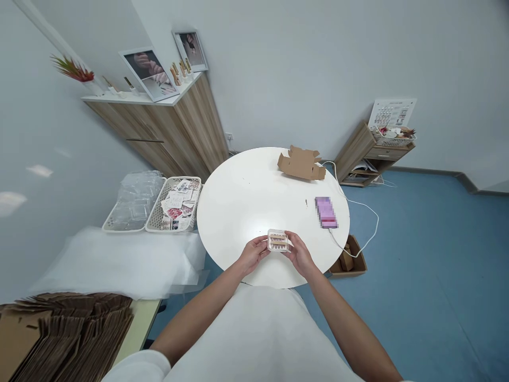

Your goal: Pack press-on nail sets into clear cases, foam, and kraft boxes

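Note:
Between both hands, over the near part of the white round table point(238, 196), is a small clear plastic box of press-on nails point(278, 240). Rows of pale nail tips show through its top. My left hand point(253, 254) grips the box's left side, fingers closed on the edge. At the right side, my right hand point(299, 254) holds it too, with the fingertips on its upper right corner and lower edge. An unfolded brown cardboard box point(302, 163) lies at the far side of the table. A blurred purple phone point(326, 212) rests to the right, a white cable running from it.
Left of the table stand white baskets holding printed cards point(177, 204) and clear plastic packs point(137, 199). Nearer are translucent sheets point(131, 260) and stacked flat cardboard point(75, 334). An open carton point(350, 260) sits on the floor at right. A wooden cabinet point(159, 132) stands behind.

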A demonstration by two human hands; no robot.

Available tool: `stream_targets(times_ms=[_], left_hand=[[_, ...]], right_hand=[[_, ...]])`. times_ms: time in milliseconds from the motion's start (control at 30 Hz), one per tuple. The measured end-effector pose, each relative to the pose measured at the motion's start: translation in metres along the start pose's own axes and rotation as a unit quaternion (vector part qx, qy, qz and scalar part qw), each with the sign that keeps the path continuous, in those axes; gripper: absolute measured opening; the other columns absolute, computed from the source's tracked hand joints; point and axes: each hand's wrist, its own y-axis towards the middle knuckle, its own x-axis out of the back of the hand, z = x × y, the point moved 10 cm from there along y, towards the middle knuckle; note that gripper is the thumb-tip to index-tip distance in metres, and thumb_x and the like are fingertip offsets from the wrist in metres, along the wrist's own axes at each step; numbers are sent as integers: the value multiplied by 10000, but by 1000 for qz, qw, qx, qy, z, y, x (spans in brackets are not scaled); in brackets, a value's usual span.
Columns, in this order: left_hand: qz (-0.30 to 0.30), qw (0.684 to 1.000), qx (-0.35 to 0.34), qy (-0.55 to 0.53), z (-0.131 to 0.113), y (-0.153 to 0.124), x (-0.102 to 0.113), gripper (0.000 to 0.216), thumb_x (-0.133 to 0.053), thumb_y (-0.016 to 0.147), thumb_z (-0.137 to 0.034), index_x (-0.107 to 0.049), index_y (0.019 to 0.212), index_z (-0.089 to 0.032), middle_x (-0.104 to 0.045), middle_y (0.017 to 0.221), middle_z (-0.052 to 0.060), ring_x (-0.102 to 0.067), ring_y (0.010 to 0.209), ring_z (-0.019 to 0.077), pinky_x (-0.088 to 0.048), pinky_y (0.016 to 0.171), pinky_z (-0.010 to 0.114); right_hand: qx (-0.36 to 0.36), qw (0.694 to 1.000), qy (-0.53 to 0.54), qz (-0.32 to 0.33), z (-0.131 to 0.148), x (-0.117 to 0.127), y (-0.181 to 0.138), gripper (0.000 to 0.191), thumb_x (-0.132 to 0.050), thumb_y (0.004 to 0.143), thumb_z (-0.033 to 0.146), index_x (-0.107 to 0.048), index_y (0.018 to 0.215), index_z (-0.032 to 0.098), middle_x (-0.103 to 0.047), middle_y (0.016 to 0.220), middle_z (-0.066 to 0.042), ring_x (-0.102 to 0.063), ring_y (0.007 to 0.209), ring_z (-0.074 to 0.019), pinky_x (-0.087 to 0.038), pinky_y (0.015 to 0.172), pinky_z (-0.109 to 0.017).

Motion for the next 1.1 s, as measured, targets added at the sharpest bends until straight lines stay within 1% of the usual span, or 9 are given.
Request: stream_targets(times_ms=[100, 233, 367, 467, 600, 767, 900, 1000, 1100], left_hand=[[15, 1000, 0, 22, -4, -3, -7, 349, -587, 742, -292, -550, 1066, -169, -589, 1055, 107, -567, 930, 158, -454, 816, 294], [16, 996, 8, 91, -1, -6, -9, 447, -587, 727, -380, -506, 1126, -195, -577, 1076, 110, -568, 918, 168, -462, 764, 298], [10, 989, 8, 150, 6, -7, -5, 422, -613, 685, -425, -580, 1001, -147, -607, 989, 118, -584, 838, 158, -453, 728, 276], [4, 988, -4, 156, 5, -6, 0, 426, -619, 675, -432, -593, 983, -140, -613, 970, 118, -582, 795, 142, -445, 730, 273], [0, 985, -7, 173, 3, -6, 3, 446, -627, 660, -440, -597, 987, -139, -619, 943, 109, -574, 766, 132, -437, 723, 268], [-12, 978, -42, 206, 0, -5, 8, 418, -600, 677, -444, -606, 959, -135, -619, 770, 52, -531, 641, 98, -430, 661, 247], [-48, 968, -61, 239, 1, -5, 20, 379, -581, 693, -428, -611, 925, -131, -587, 659, 15, -479, 556, 82, -403, 577, 223], [-64, 965, -62, 246, 0, -8, 29, 362, -562, 717, -408, -598, 952, -135, -619, 759, 43, -519, 620, 99, -421, 634, 240], [-81, 958, -73, 265, -8, -14, 42, 382, -519, 755, -396, -555, 1053, -158, -622, 920, 75, -563, 759, 137, -427, 725, 274]], right_hand=[[15, 999, -31, -21, 1, 4, 2, 382, -532, 714, 373, -467, 1077, 275, -423, 1244, -47, -504, 1009, -193, -451, 774, -321], [34, 997, -39, -53, 1, 9, 2, 517, -540, 699, 317, -365, 1185, 300, -413, 1255, -58, -518, 985, -183, -455, 770, -327], [18, 998, -22, -51, -8, 10, -1, 532, -550, 700, 327, -351, 1192, 302, -445, 1225, -57, -536, 974, -175, -462, 776, -321], [-12, 999, -14, -50, -19, 13, -2, 477, -556, 702, 369, -405, 1146, 283, -521, 1123, -54, -564, 933, -179, -478, 769, -335], [-39, 997, -41, -61, -28, 18, -3, 445, -578, 688, 394, -451, 1089, 249, -607, 895, -32, -609, 778, -170, -487, 746, -359], [-19, 994, -67, -84, -25, 17, -1, 383, -602, 659, 372, -487, 987, 210, -613, 694, 4, -598, 763, -171, -477, 727, -335], [-17, 994, -67, -89, -27, 10, 3, 366, -608, 645, 357, -481, 955, 211, -592, 636, 23, -593, 727, -162, -472, 723, -329], [-27, 995, -67, -75, -33, 1, 8, 370, -604, 640, 364, -484, 956, 212, -585, 654, 22, -588, 735, -160, -471, 722, -325], [-42, 995, -70, -55, -44, -8, 13, 388, -601, 641, 374, -481, 975, 219, -581, 700, 17, -586, 743, -158, -467, 722, -319]])
